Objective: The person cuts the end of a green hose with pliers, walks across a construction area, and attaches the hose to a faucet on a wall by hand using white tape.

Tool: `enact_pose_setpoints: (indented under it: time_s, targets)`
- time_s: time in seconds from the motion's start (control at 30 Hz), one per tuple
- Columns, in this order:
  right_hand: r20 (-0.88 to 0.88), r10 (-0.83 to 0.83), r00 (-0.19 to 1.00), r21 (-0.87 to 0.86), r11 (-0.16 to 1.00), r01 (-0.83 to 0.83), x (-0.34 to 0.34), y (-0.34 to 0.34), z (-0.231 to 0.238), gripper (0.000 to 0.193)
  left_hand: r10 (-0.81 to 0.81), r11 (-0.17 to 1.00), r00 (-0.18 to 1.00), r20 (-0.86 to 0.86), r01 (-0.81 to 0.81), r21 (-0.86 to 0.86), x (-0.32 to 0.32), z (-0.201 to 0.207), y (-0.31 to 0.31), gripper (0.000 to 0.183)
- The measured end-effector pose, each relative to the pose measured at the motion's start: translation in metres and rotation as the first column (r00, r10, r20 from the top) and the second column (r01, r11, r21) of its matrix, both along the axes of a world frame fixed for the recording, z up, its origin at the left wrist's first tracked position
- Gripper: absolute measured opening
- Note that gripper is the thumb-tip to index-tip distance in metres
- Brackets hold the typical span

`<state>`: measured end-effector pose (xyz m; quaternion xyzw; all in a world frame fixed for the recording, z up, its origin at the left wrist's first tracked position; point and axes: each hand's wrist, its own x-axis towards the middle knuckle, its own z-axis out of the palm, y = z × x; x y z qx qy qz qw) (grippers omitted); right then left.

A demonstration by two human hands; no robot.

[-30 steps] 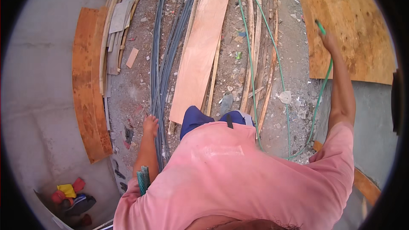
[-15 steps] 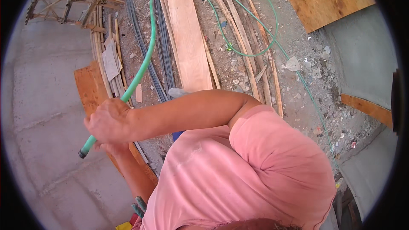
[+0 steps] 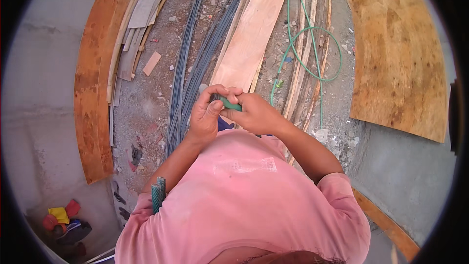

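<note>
The right hand closes around the green hose, just before the pink shirt; the left hand curls narrowly about its end, firmness unclear. The shirt's pale rectangular mark is illegible. Gravelly ground separates steel rods from the orange board's long edge; the plywood sheet's edge lies well apart, right.
</note>
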<state>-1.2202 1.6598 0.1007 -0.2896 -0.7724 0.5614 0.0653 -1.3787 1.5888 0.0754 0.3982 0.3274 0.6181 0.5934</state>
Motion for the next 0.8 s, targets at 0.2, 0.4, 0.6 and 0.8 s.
enact_pose_setpoints:
  time_s: [0.2,0.4,0.6,0.8]
  targets:
    - [0.030,-0.125,0.992,0.266,0.957,0.113,-0.132,0.045,0.004,0.020,0.497,0.868,0.660,-0.563,-0.384,0.315,-0.120,-0.001,0.060,0.018]
    - [0.245,0.160,0.956,0.513,0.816,-0.268,-0.262,0.115,0.016,0.022,0.240,0.951,0.455,-0.858,-0.286,0.115,-0.254,-0.008,0.098,0.034]
    - [0.418,0.284,0.863,0.330,0.837,-0.435,-0.342,0.154,0.083,0.025,0.278,0.959,0.810,-0.517,-0.200,0.203,-0.330,0.025,0.125,0.040]
    - [0.177,0.474,0.863,0.121,0.859,-0.497,-0.388,0.199,0.112,0.030,0.231,0.970,0.932,-0.279,-0.200,0.136,-0.371,0.043,0.151,0.049]
